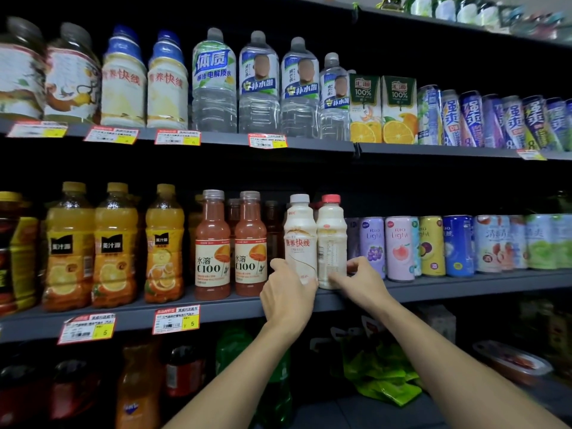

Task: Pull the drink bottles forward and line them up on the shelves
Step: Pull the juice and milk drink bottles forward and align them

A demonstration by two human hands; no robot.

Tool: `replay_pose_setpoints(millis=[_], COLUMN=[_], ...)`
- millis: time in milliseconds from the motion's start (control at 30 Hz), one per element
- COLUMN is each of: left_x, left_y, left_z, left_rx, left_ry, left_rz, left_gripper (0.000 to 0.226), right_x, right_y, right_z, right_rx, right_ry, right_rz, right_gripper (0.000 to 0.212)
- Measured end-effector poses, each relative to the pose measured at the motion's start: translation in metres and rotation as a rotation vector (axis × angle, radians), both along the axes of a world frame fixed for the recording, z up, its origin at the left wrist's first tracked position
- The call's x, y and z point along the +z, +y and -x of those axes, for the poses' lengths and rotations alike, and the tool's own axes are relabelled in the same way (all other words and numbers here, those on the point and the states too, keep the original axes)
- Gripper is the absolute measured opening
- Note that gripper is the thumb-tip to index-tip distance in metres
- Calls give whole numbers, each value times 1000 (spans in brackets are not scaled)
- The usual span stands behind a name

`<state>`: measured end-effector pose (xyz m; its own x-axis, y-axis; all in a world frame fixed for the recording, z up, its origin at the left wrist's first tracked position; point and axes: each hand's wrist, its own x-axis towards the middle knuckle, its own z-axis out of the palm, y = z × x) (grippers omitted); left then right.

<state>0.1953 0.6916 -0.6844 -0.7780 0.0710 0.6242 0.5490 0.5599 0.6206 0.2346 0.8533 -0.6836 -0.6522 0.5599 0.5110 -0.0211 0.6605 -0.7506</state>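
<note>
Alignment is the step in hand: the left hand grips the base of the white-cap bottle, and the right hand pinches the base of the red-cap bottle. Both bottles stand upright and touching, just right of the nearer C100 bottle. The next move, I judge, is to turn the red-cap bottle label-forward and bring both level with the C100 bottle.

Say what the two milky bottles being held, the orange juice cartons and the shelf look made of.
The white-capped bottle and red-capped bottle: likely opaque plastic, soft sheen, moulded ribs, screw caps. The orange juice cartons: coated paperboard, by the flat printed faces and folded tops. The shelf: probably painted metal, thin grey matte edge.
</note>
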Motion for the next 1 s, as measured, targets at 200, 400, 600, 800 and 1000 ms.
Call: replay_pose_setpoints(millis=[200, 400, 600, 800, 1000], left_x=[0, -9, -6, -4, -6], left_y=[1, -2, -4, -6, -1], left_z=[5, 10, 14, 16, 14], left_rx=[106, 104, 75, 69, 120], left_ry=[63, 123, 100, 96, 112], left_rz=[131, 144, 132, 139, 124], left_gripper=[52, 45, 48, 51, 50], right_x=[1, -1, -10, -13, -13], right_y=[-7, -4, -8, -5, -1], right_z=[1, -3, 4, 8, 7], right_rx=[38, 59, -36, -37, -9], right_ry=[23, -17, 87, 53, 103], right_rz=[-41, -83, -42, -42, 0], right_gripper=[63, 61, 70, 61, 73])
